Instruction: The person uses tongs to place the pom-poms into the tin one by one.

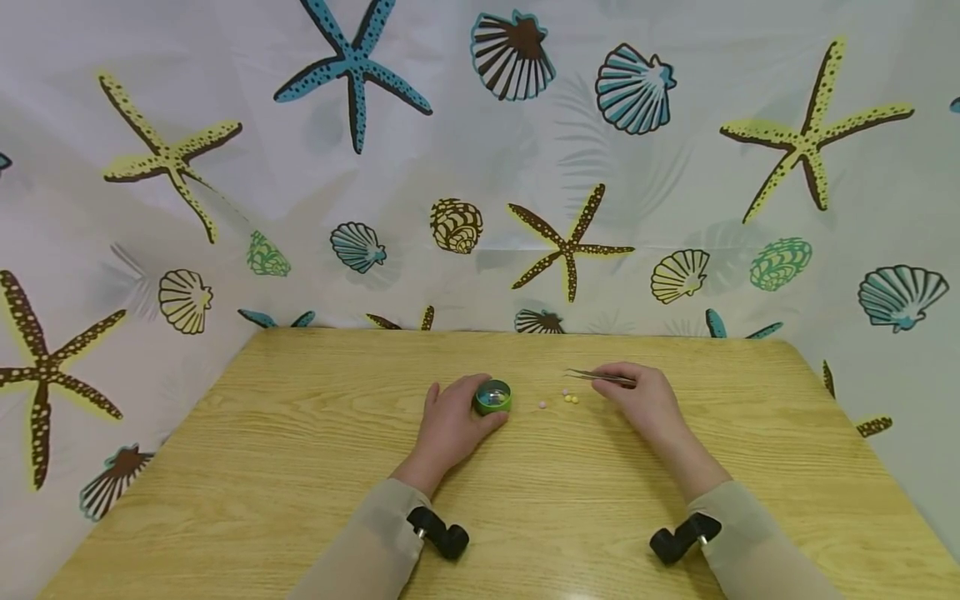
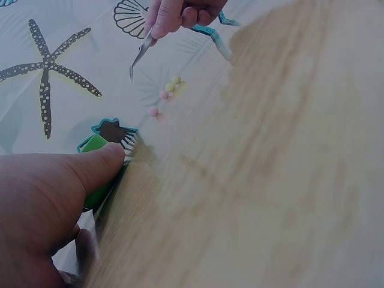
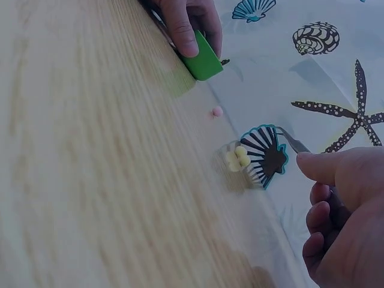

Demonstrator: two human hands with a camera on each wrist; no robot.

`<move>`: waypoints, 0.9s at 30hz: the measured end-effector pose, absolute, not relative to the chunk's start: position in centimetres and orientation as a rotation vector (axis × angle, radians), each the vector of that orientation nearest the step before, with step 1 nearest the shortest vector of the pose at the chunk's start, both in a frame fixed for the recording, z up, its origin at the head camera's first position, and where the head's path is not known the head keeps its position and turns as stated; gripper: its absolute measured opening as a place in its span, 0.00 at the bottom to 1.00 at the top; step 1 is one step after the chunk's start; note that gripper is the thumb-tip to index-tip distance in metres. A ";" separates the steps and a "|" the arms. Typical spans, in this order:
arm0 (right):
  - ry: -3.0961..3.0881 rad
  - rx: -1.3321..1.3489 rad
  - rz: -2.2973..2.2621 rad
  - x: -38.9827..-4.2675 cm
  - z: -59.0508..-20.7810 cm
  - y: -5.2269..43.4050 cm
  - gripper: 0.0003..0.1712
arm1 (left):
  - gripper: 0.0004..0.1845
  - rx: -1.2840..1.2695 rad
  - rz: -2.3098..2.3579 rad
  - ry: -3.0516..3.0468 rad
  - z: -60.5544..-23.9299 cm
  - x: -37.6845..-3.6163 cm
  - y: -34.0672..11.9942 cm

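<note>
My left hand (image 1: 450, 423) grips a small round green container (image 1: 492, 409), thumb on its near side and fingers round the far left. The container stands upright on the table, and its open top shows a shiny, bluish inside. In my right hand (image 1: 645, 403) I pinch a pair of thin metal tweezers (image 1: 583, 373), whose fine bent tips point left toward the container. Between the hands lie two yellow beads (image 1: 572, 399) side by side, with a pink bead (image 1: 566, 392) just behind them. Another pink bead (image 1: 543, 405) sits apart, nearer the container.
The wood-grain table (image 1: 300, 417) carries all of this. A pale cloth (image 1: 420, 283) printed with starfish and shells hangs behind it and along both sides. Each sleeved forearm wears a black wrist mount (image 1: 438, 532).
</note>
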State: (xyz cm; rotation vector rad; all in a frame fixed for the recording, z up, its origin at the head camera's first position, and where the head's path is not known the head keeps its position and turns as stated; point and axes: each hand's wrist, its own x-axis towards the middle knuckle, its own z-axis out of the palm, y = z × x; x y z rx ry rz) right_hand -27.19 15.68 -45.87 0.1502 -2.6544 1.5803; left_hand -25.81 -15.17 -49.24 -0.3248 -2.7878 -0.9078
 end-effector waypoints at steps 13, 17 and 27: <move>-2.711 0.147 1.511 -27.7 -46.8 16.2 0.15 | 0.36 -0.323 -0.913 -2.787 -49.2 -25.8 -15.1; -2.724 0.150 1.504 -27.6 -47.1 16.3 0.14 | 0.36 -0.322 -0.912 -2.789 -49.2 -25.8 -15.1; -2.740 0.144 1.516 -27.8 -47.4 16.4 0.14 | 0.36 -0.323 -0.906 -2.787 -49.2 -25.7 -15.1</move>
